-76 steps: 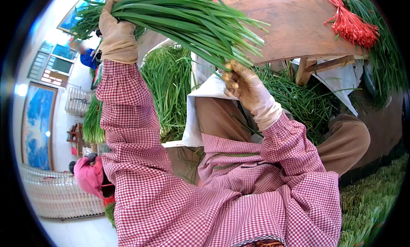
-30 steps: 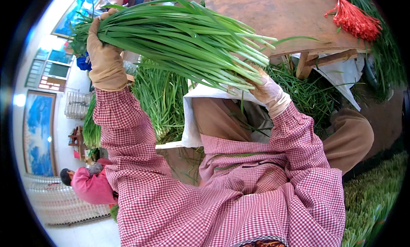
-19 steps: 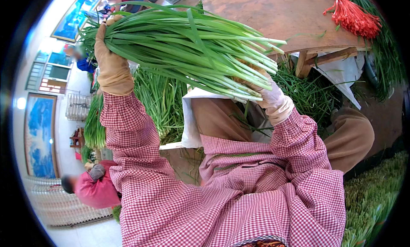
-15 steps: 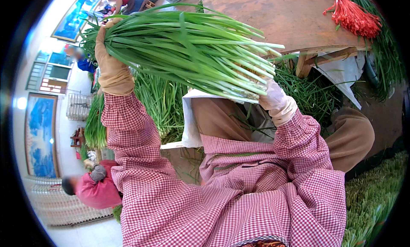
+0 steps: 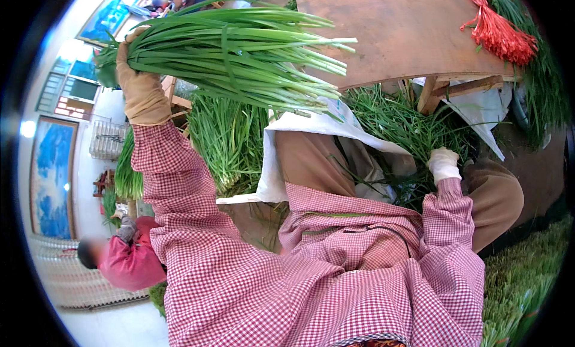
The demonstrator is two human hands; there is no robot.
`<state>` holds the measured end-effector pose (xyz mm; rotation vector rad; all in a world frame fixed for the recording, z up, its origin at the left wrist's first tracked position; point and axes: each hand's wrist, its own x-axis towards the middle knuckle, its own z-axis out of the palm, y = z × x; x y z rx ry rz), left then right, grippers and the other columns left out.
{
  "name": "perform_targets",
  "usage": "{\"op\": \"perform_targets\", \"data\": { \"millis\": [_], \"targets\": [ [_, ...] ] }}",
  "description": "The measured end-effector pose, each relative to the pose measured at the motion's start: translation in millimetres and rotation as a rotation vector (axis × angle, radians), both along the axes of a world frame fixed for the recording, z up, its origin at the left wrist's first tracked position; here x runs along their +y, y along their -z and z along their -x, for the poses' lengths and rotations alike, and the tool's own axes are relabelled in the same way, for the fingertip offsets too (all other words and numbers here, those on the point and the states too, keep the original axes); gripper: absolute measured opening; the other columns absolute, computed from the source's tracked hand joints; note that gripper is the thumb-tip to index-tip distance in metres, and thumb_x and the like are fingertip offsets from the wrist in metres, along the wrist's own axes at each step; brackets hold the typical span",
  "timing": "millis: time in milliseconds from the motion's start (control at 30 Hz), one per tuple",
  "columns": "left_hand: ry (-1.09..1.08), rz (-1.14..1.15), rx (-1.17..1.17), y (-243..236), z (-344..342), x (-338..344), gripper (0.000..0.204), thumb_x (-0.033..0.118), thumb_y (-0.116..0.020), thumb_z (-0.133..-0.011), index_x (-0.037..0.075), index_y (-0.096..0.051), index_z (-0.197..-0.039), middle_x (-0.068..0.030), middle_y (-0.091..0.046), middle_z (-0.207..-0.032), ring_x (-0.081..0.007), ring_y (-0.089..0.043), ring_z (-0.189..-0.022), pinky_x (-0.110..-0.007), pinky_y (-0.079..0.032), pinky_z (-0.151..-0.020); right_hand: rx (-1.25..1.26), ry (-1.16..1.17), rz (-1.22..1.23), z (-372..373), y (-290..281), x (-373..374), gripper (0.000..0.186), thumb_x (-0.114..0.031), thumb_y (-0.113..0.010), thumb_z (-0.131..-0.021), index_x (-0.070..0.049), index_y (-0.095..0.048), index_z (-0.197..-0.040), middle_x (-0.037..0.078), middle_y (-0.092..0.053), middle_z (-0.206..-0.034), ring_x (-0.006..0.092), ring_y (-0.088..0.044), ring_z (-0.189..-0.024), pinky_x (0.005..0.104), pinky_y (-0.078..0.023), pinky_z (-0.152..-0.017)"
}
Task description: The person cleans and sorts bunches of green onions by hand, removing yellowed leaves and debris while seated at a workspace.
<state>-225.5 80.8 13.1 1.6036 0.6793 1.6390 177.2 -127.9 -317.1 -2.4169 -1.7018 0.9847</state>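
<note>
High at the left, my gloved left hand (image 5: pixel 133 53) grips a bunch of long green leafy stalks (image 5: pixel 239 59), whose pale stem ends point right over a white cloth (image 5: pixel 269 161) draped on my leg. My right hand (image 5: pixel 443 162), in a pale glove, is down in the loose greens (image 5: pixel 407 131) beside my right knee, its fingers curled; what they hold, if anything, is hidden. Behind the held bunch, more cut greens (image 5: pixel 224 143) lie piled.
A wooden board (image 5: pixel 401 35) on legs stands ahead, with red ties (image 5: pixel 503 41) and hanging greens at its right. A co-worker in pink (image 5: pixel 129 263) is at the lower left, others at the top. Dense greens (image 5: pixel 518 287) fill the lower right.
My right hand has left the bunch's stem ends and moved down and right into the loose greens. My left hand still holds the bunch, shifted slightly left and up.
</note>
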Motion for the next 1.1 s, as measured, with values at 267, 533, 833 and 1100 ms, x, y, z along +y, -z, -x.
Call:
{"op": "perform_targets", "data": {
  "millis": [267, 533, 833, 1100],
  "targets": [
    [-0.014, -0.181, 0.074, 15, 6, -8, 0.027, 0.007, -0.045, -0.085, 0.0, -0.047, -0.111, -0.0122, -0.055, -0.105, -0.0202, -0.056, -0.093, -0.03, -0.048, -0.081, 1.32, -0.113, -0.456, 91, -106, 63, 0.047, -0.034, -0.051, -0.083, -0.006, -0.047, -0.12, 0.008, -0.054, -0.113, 0.0171, -0.052, -0.099, 0.0279, -0.042, -0.083],
    [0.463, 0.022, -0.135, 18, -19, -19, 0.03, 0.026, -0.036, -0.09, 0.006, -0.049, -0.108, -0.0134, -0.053, -0.11, -0.0269, -0.052, -0.1, -0.041, -0.045, -0.088, 1.765, -0.358, -0.426, 156, -99, 72, 0.038, -0.031, -0.045, -0.088, -0.005, -0.048, -0.114, 0.006, -0.057, -0.074, 0.0089, -0.043, -0.046, 0.02, -0.034, -0.041],
    [0.378, -0.189, -0.239, 27, -49, -18, 0.022, 0.017, -0.036, -0.089, 0.001, -0.051, -0.09, -0.0059, -0.05, -0.09, -0.0209, -0.05, -0.096, -0.037, -0.039, -0.092, 0.245, -0.285, -0.219, 75, -65, 11, 0.02, -0.024, -0.057, -0.082, -0.005, -0.062, -0.089, -0.001, -0.056, -0.062, 0.0124, -0.05, -0.051, 0.0217, -0.042, -0.05],
    [1.413, 0.347, -0.598, 8, -117, -14, 0.005, 0.014, -0.042, -0.086, 0.013, -0.037, -0.085, 0.0047, -0.043, -0.078, -0.0096, -0.047, -0.079, -0.04, -0.028, -0.099, 0.652, 0.032, -1.151, -23, -191, 26, 0.039, -0.035, -0.045, -0.088, -0.004, -0.054, -0.11, 0.009, -0.056, -0.108, 0.018, -0.051, -0.098, 0.0287, -0.039, -0.085]
  ]
}}
